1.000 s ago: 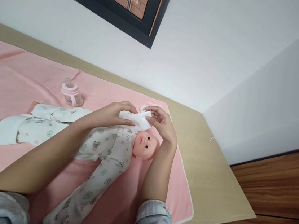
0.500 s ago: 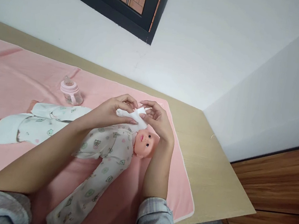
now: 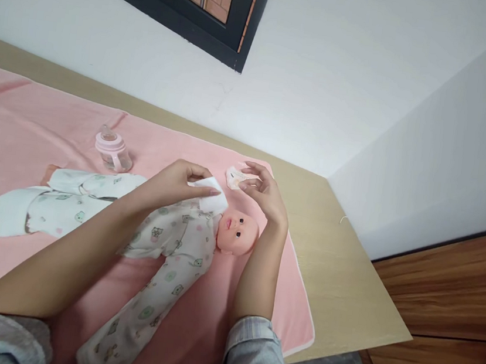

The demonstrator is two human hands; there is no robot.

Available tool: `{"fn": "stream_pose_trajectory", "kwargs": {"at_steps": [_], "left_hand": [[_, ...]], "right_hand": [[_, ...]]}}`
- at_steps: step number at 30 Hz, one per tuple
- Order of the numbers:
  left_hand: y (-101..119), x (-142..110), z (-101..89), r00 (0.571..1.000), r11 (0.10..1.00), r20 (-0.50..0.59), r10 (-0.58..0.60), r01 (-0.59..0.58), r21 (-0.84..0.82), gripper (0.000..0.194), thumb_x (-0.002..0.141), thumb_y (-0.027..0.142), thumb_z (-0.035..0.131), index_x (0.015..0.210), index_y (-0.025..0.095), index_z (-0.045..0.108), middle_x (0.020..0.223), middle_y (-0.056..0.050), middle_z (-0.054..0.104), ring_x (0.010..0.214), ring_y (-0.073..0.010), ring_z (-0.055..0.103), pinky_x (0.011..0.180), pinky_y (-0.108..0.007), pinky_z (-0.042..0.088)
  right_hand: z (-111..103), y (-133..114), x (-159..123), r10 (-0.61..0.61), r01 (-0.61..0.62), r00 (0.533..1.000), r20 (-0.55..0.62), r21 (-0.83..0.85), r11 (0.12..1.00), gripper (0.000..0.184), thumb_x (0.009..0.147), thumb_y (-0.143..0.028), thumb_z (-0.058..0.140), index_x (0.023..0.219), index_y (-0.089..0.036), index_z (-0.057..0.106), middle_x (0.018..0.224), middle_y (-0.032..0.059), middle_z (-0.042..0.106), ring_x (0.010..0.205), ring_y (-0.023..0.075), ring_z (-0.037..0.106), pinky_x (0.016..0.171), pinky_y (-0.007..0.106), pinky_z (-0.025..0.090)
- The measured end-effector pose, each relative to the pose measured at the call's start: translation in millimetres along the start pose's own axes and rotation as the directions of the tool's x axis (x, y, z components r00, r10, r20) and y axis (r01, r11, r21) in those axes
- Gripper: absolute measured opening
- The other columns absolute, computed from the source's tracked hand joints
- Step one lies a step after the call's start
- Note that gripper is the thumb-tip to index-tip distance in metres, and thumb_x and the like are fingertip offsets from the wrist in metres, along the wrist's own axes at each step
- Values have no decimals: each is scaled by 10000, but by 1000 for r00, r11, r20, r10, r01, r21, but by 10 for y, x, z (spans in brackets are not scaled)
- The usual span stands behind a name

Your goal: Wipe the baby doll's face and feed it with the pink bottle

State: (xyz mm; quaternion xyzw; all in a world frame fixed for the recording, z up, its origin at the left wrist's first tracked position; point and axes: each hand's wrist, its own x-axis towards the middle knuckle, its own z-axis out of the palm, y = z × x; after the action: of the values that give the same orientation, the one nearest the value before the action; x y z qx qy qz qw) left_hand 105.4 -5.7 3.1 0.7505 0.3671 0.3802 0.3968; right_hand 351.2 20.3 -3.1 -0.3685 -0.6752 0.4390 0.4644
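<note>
Between the thumb and fingers of my left hand (image 3: 187,182) is a folded white tissue (image 3: 214,197), held above the doll's chest and neck. My right hand (image 3: 263,191) is raised beyond the doll's head with its fingers apart and nothing visible between them. Behind its fingertips lies a small, pale printed packet (image 3: 235,176); whether they touch it I cannot tell. The doll (image 3: 239,234) lies on its back, head to the right, in a white patterned outfit (image 3: 191,240) with one long sleeve stretched towards me. My left forearm covers part of its body.
A pink-lidded baby bottle (image 3: 114,151) stands beyond the doll's legs. A pink blanket (image 3: 290,306) is spread over the wooden table (image 3: 345,289), whose right corner juts out. White wall and a dark-framed window (image 3: 237,45) rise behind.
My right hand has let go of the white tissue and moved slightly right, its fingers now apart. The tissue stays in my left hand, which has shifted a little left. The printed packet now shows.
</note>
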Motion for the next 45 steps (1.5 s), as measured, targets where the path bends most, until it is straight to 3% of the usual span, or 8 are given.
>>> {"fn": "stream_pose_trajectory", "kwargs": {"at_steps": [3,5,9,13,19,31,39,45], "left_hand": [[-27,25,89,992,993,124,-34,20,115,372,797,434,679,617,161,502,607,31,435,578,-105,404,519,-224,307],[-52,43,178,980,982,186,-70,34,186,381,773,410,650,589,169,419,590,33,368,560,-104,349,506,-239,256],[-100,59,344,955,953,263,-134,51,299,281,758,347,581,593,177,429,582,25,403,562,-123,371,518,-262,243],[-120,40,451,948,923,272,-168,54,381,210,764,309,546,613,178,482,596,13,474,596,-148,430,550,-272,266],[-117,-2,560,951,861,234,-200,57,505,187,753,207,507,586,178,429,578,9,481,597,-154,423,564,-284,248],[-40,-21,546,955,827,202,-219,72,557,181,791,258,524,637,186,462,651,9,564,644,-169,481,594,-278,290],[-90,-32,546,966,820,201,-161,18,572,179,784,220,506,625,189,432,624,4,545,622,-171,467,587,-282,282],[-93,-19,511,976,774,196,-92,-54,630,184,796,187,503,639,187,406,606,12,523,588,-165,466,600,-286,281]], "right_hand": [[-232,319,78,78,-72,991,-108,60,996,494,707,-260,790,1179,-261,645,1115,20,665,846,107,638,826,243,565],[-328,614,110,152,-125,981,-122,206,971,474,676,-243,814,1127,-238,669,1041,8,688,868,105,655,844,226,562],[-363,1239,45,348,-203,924,-159,566,799,443,676,-229,812,1093,-234,661,1040,-3,723,832,97,684,870,256,586],[-325,1591,-52,452,-194,864,-223,680,707,370,697,-158,780,1034,-224,643,933,-2,750,856,117,712,986,321,570],[-336,1663,-4,468,-192,850,-243,684,704,319,727,-111,726,1019,-204,640,872,2,754,831,117,721,1052,354,540],[-320,1737,19,456,-175,853,-253,685,707,270,746,-113,721,995,-183,641,868,8,746,826,109,721,1037,332,552],[-309,1700,23,491,-197,829,-269,680,706,228,769,-111,691,984,-171,643,852,25,752,814,120,731,992,321,578],[-302,1664,30,469,-192,843,-263,668,719,210,750,-126,719,934,-191,640,810,1,739,831,122,725,1033,355,556]]}}
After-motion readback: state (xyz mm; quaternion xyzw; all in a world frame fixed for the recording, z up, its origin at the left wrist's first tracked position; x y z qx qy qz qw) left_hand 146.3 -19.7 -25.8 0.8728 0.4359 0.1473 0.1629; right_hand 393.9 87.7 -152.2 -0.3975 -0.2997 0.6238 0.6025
